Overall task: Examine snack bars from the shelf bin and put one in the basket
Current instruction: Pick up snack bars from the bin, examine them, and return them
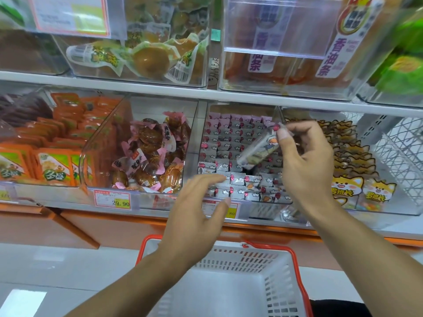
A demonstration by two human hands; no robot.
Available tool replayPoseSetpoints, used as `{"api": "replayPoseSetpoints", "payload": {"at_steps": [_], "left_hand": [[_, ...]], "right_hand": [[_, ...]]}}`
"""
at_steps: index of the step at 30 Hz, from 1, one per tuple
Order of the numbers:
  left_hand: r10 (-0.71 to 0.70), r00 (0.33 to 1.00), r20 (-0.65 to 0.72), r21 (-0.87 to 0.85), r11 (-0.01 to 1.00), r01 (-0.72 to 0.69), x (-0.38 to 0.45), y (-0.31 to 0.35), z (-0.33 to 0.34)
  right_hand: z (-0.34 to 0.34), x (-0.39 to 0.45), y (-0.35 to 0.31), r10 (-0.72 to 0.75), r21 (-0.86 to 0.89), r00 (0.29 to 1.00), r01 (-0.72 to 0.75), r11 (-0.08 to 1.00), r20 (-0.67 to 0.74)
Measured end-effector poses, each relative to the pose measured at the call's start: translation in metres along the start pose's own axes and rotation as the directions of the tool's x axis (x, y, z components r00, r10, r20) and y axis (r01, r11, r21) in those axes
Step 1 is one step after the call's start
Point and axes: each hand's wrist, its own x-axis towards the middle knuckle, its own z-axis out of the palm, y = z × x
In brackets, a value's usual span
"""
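Overhead, the right hand (304, 161) is pinching one end of a bar (259, 151) between thumb and fingers, holding it tilted above the bin (242, 161) of stacked bars. Meanwhile the left hand (201, 209) is hovering with fingers relaxed and spread, holding nothing, at the bin's front edge. Below, the basket (231, 282) is sitting between both forearms.

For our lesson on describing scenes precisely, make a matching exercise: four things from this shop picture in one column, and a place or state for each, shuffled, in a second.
Column 1:
1. snack bar
2. left hand
3. basket
4. price tag 29.90

Column 2:
a. below the shelf, nothing visible inside
b. pinched by the right hand above the bin
c. on the shelf edge
d. open, holding nothing

Pairs: 1-b, 2-d, 3-a, 4-c
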Motion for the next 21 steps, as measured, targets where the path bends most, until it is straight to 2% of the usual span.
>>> {"api": "replayPoseSetpoints", "payload": {"at_steps": [2, 4, 6, 9, 11, 14, 21], "left_hand": [[-0.164, 0.986, -0.031, -0.265, 0.952, 0.15, 0.004, 0.006, -0.003], [-0.29, 0.956, 0.035, -0.464, 0.843, 0.272, 0.006, 0.008, -0.004], [-0.371, 0.923, 0.098, -0.563, 0.745, 0.359, 0.008, 0.007, -0.005], [-0.471, 0.869, 0.151, -0.66, 0.606, 0.444, 0.01, 0.003, -0.005], [-0.507, 0.845, 0.169, -0.695, 0.547, 0.467, 0.01, -0.002, -0.006], [-0.538, 0.824, 0.176, -0.714, 0.506, 0.483, 0.01, -0.005, -0.008], [-0.531, 0.831, 0.165, -0.73, 0.501, 0.465, 0.013, -0.001, -0.006]], "right_hand": [[0.0, -0.01, -0.003, 0.11, 0.137, 0.994, -0.11, 0.984, 0.012], [0.003, -0.021, -0.007, 0.308, 0.305, 0.946, -0.323, 0.896, 0.097], [0.006, -0.029, -0.009, 0.449, 0.403, 0.872, -0.489, 0.774, 0.196], [0.005, -0.03, -0.009, 0.565, 0.438, 0.77, -0.636, 0.636, 0.297], [0.003, -0.029, -0.007, 0.605, 0.458, 0.714, -0.696, 0.553, 0.352], [0.001, -0.031, -0.007, 0.625, 0.479, 0.673, -0.732, 0.485, 0.395], [-0.002, -0.031, -0.005, 0.65, 0.484, 0.659, -0.739, 0.469, 0.377]]}}
